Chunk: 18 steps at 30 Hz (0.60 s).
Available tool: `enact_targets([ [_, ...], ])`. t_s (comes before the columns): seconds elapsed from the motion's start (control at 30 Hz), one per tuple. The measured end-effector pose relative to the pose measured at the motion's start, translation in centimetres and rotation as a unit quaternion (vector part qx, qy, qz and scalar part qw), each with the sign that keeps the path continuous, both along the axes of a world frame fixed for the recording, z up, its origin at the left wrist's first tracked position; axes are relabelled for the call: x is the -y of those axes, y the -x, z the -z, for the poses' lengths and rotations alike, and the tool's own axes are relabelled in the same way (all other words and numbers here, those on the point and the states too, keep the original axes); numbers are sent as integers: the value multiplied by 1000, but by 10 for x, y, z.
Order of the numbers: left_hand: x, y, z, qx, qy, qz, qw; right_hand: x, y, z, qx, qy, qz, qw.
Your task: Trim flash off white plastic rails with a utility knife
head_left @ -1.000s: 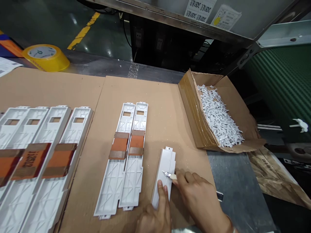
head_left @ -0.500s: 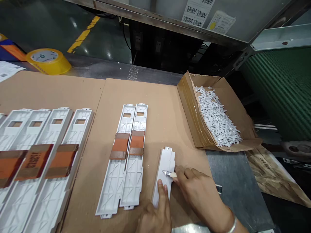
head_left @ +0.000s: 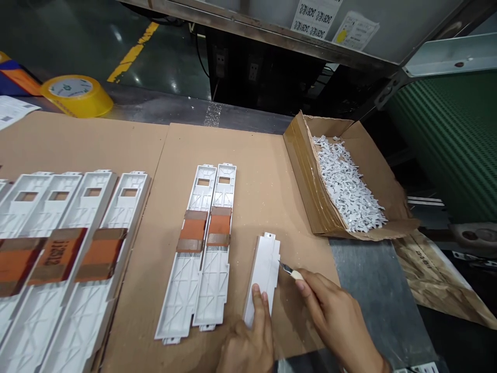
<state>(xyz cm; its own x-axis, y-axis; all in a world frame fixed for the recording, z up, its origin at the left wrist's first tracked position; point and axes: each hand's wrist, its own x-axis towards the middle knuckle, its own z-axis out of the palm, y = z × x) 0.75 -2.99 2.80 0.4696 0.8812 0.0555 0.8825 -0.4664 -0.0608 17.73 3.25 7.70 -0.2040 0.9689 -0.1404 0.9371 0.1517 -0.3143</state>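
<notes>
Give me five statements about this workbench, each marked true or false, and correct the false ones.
1. The right hand holds a small knife. True.
2. The left hand rests on the cardboard box. False: its fingers rest on the short white piece.
3. The box holds many small white parts. True.
4. The roll of yellow tape lies inside the box. False: it lies outside it, at the far left.
5. Orange-and-brown pieces lie across the two long white strips left of the short piece. True.
</notes>
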Motion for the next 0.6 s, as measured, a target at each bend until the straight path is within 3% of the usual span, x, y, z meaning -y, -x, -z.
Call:
enact_targets([
  [0.1, -1, 2, -3, 17, 20, 2, 1000, 9, -1, 7, -83, 31, 71, 993],
  [0.2, -5, 14, -6, 144, 82, -20, 986, 21, 1, 8, -189, 52, 138, 971],
  [0.27, -8, 27, -9, 283, 157, -35, 946, 32, 4, 5, -252, 55, 179, 949],
  [0.3, -10, 34, -10, 359, 199, -48, 911, 38, 6, 4, -281, 59, 197, 938],
  [0.37, -13, 46, -13, 517, 293, -86, 800, 50, 13, 0, -337, 73, 227, 911],
  [0.47, -13, 57, -20, 710, 409, -146, 555, 68, 26, -9, -416, 87, 272, 863],
  [0.53, -10, 59, -26, 777, 458, -150, 405, 77, 36, -18, -454, 77, 305, 834],
  [0.6, -6, 59, -34, 802, 487, -140, 317, 83, 45, -27, -483, 61, 328, 810],
])
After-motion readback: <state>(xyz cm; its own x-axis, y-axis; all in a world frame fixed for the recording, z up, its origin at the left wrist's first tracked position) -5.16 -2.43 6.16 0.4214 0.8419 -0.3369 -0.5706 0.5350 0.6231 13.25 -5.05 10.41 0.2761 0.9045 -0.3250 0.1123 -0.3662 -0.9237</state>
